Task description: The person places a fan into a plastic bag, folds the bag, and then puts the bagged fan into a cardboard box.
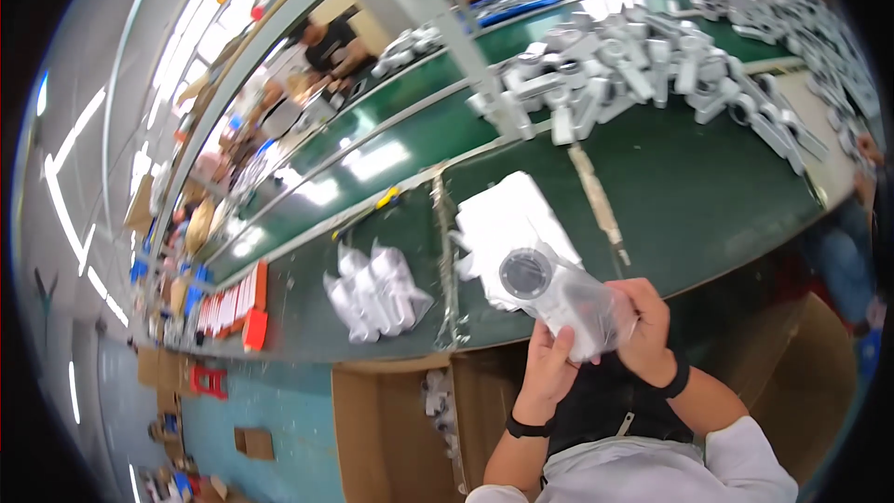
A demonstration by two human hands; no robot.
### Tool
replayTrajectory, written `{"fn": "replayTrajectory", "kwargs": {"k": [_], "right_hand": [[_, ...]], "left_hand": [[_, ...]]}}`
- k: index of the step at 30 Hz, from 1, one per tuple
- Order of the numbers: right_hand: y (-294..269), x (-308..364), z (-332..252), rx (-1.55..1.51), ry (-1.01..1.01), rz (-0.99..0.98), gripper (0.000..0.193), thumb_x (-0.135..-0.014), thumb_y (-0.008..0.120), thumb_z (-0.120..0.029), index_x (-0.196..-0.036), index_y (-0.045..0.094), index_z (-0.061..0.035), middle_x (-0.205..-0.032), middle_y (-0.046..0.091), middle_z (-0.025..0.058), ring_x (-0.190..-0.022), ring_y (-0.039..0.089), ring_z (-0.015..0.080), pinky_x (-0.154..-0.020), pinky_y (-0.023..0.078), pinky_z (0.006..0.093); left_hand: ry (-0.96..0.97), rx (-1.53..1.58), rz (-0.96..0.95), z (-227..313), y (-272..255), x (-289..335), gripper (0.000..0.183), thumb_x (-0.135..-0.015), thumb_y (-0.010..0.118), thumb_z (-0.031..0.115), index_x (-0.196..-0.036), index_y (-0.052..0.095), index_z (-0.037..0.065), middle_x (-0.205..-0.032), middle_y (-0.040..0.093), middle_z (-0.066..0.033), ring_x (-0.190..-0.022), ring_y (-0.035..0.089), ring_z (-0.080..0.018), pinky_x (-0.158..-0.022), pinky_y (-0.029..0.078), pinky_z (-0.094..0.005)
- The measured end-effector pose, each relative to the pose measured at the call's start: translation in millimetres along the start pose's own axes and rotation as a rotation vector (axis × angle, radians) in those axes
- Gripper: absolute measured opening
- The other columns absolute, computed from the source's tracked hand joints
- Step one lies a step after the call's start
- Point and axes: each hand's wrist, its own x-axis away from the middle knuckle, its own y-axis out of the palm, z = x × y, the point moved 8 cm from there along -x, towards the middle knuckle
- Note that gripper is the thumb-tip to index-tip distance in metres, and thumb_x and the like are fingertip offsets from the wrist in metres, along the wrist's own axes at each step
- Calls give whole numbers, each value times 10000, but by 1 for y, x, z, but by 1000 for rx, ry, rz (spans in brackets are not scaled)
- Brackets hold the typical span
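Observation:
Between my two hands is a white handheld device (578,317) with a round dark face at its upper end, and a clear plastic bag (610,309) lies around its body. My left hand (551,363) closes on its lower left side, thumb on top. On the right, my right hand (644,324) has its fingers closed on the bag's edge. Just beyond the device lies a stack of flat white sheets or bags (507,224) on the green bench top (680,186). To its left rests a group of similar white items in plastic bags (374,296).
A large pile of white devices (624,65) covers the bench's far right. A yellow-and-black tool (386,197) lies far left, and an orange box (253,328) sits at the left end. Open cardboard boxes (386,428) stand below the bench edge. Other people work across the line.

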Motion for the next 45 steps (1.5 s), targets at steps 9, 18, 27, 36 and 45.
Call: {"fn": "replayTrajectory", "kwargs": {"k": [9, 18, 27, 36, 45], "right_hand": [[34, -7, 27, -18, 23, -567, 173, -787, 753, -95, -923, 693, -7, -717, 639, 48, -603, 573, 87, -555, 452, 228], [27, -20, 74, 25, 271, -433, 131, -846, 681, -78, -937, 675, 16, -735, 652, 13, -622, 548, 36, -555, 439, 196], [25, -24, 70, 106, 191, -368, 111, -828, 681, -64, -901, 675, 20, -703, 640, 36, -595, 549, 56, -536, 434, 210], [30, -21, 66, 224, 90, -324, 85, -821, 678, -48, -864, 666, 25, -678, 621, 56, -570, 546, 87, -525, 428, 229], [34, -20, 58, 243, 34, -315, 73, -813, 675, -36, -850, 659, 25, -673, 610, 66, -550, 529, 92, -512, 412, 237]], "left_hand": [[561, -764, 614, 175, -60, 74, 298, -934, 587, 111, -1204, 532, 0, -1047, 623, -102, -791, 634, -169, -536, 531, -286], [611, -1560, 1520, 352, -258, 125, 406, -844, 666, 210, -1150, 588, -44, -1019, 663, -182, -872, 646, -286, -742, 517, -370], [203, -1791, 1296, 337, -328, 51, 461, -845, 660, 277, -1176, 593, -37, -1101, 641, -235, -1021, 608, -391, -902, 464, -438], [113, -1986, 1299, 315, -238, 1, 621, -794, 648, 554, -1195, 607, 81, -1328, 468, -208, -1202, 468, -414, -970, 419, -508], [-434, -1782, 1226, 312, -269, -11, 766, -709, 641, 547, -1353, 506, 155, -1471, 326, -114, -1333, 304, -443, -982, 344, -655]]}}
